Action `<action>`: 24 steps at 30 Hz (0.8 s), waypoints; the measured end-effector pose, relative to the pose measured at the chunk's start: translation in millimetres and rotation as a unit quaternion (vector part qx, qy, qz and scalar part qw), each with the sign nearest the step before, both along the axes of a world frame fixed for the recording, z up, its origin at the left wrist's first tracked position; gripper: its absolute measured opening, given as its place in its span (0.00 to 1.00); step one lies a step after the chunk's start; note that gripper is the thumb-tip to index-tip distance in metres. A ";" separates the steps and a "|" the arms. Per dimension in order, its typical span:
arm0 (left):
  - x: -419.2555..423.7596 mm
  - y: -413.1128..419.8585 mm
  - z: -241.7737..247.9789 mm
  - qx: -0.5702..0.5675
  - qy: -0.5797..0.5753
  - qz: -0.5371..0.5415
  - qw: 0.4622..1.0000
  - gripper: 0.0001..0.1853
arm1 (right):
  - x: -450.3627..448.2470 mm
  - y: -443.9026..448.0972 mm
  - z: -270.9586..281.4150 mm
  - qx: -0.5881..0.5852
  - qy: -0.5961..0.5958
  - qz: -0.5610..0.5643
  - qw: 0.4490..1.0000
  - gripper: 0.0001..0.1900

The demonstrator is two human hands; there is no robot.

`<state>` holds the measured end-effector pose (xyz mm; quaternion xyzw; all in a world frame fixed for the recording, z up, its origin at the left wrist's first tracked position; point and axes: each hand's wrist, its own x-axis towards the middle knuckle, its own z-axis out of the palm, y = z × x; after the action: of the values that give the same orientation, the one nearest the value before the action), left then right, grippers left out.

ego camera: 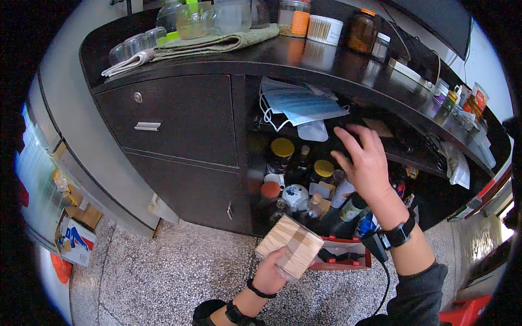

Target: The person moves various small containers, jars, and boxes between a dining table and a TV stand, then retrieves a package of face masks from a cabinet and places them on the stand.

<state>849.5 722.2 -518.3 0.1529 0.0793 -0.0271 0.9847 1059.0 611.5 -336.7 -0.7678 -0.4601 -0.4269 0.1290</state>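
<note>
My left hand [271, 273] grips a square, wood-coloured block or pack in clear plastic wrap [291, 246], held over the floor before the dark cabinet. Raised in front of the cabinet's open shelves, my right hand [365, 161] has its fingers spread and slightly curled, with nothing seen in them. To its left, blue face masks [304, 102] with white ear loops lie on the upper shelf, and a translucent plastic piece [313, 131] hangs over that shelf's edge. Below stand yellow-lidded jars [282, 147], a white patterned ceramic pot [295, 197] and several small containers.
On the cabinet top [261, 67] are glass cups, a folded towel [220, 42], a tub of cotton swabs [325, 29] and jars. An open red box [342, 265] with dark contents stands on the floor by the cabinet. At the lower right is a red plastic object [467, 311].
</note>
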 end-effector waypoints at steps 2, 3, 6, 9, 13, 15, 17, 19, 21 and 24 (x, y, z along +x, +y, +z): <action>0.3 1.0 -3.6 0.005 -0.003 0.000 1.000 0.28 | 7.2 2.5 -2.4 -0.003 0.033 -0.011 0.999 0.27; 0.7 2.1 -5.3 0.001 -0.011 -0.002 1.000 0.28 | 8.3 0.3 -4.2 0.016 0.024 -0.001 1.000 0.26; 1.6 5.3 -10.7 0.005 -0.019 0.000 1.000 0.28 | 2.1 -15.1 -7.9 0.045 0.042 -0.013 0.998 0.26; 3.3 9.1 -16.6 0.005 -0.010 0.008 1.000 0.28 | -16.6 -40.0 -1.0 0.067 0.042 0.025 0.997 0.21; 4.1 10.5 -23.2 -0.009 0.003 0.010 1.000 0.27 | -52.7 -74.0 18.0 0.059 0.048 0.034 0.997 0.20; 4.0 8.2 -23.7 0.019 0.017 0.027 0.999 0.27 | -70.0 -93.6 35.1 0.063 0.043 0.066 0.995 0.18; 4.3 5.9 -22.3 0.031 0.026 0.034 0.999 0.27 | -78.8 -106.6 55.2 0.130 -0.006 0.111 0.985 0.14; 3.3 3.6 -19.1 0.038 0.036 0.028 0.998 0.26 | -73.5 -109.5 73.7 0.284 0.000 0.089 0.955 0.12; 3.9 0.7 -15.9 0.019 0.033 0.028 0.999 0.24 | -55.6 -108.8 100.1 0.294 0.030 0.036 0.955 0.13; 3.7 -0.4 -13.4 0.009 0.025 0.029 0.999 0.23 | -21.9 -99.3 128.3 0.270 0.039 0.054 0.961 0.15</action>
<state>853.3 721.9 -531.8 0.1582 0.1089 -0.0018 0.9814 1037.1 512.2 -208.5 -0.6945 -0.3630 -0.4973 0.3722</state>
